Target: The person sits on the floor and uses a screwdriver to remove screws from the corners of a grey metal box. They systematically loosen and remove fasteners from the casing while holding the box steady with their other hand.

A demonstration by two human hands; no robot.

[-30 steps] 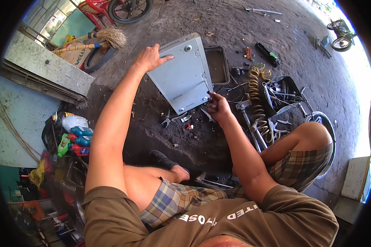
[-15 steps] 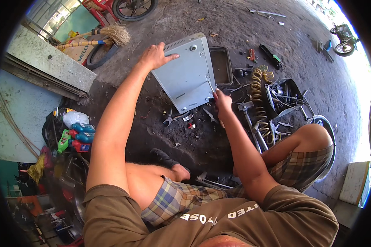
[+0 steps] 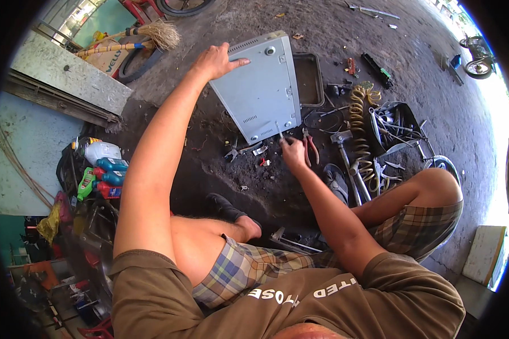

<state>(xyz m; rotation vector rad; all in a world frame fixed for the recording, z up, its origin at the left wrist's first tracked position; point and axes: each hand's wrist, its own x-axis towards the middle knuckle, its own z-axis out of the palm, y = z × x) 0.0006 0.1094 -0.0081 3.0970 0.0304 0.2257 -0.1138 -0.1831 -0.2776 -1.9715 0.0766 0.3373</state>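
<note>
A flat, light-grey metal case point(image 3: 260, 90) with round feet and vent slots stands tilted on the dark ground in front of me. My left hand point(image 3: 214, 63) grips its upper left edge, thumb pressed on the face and fingers over the rim. Near the case's lower edge, my right hand point(image 3: 293, 153) is closed round a screwdriver point(image 3: 279, 131), whose shaft points up at the face by the bottom vent slots. Whether the tip touches the metal I cannot tell. Red-handled pliers point(image 3: 311, 149) lie just right of that hand.
Behind the case is a dark tray point(image 3: 310, 79). To the right lie a hammer point(image 3: 341, 139), a coiled yellowish hose point(image 3: 358, 118) and a bin of tools point(image 3: 398, 127). Bottles point(image 3: 112, 175) stand at left below a broom point(image 3: 159, 37). My shod foot point(image 3: 225, 207) is near.
My right hand has drawn back toward me and left with the screwdriver, from the case's lower right corner to its bottom edge. My left hand keeps its grip on the case.
</note>
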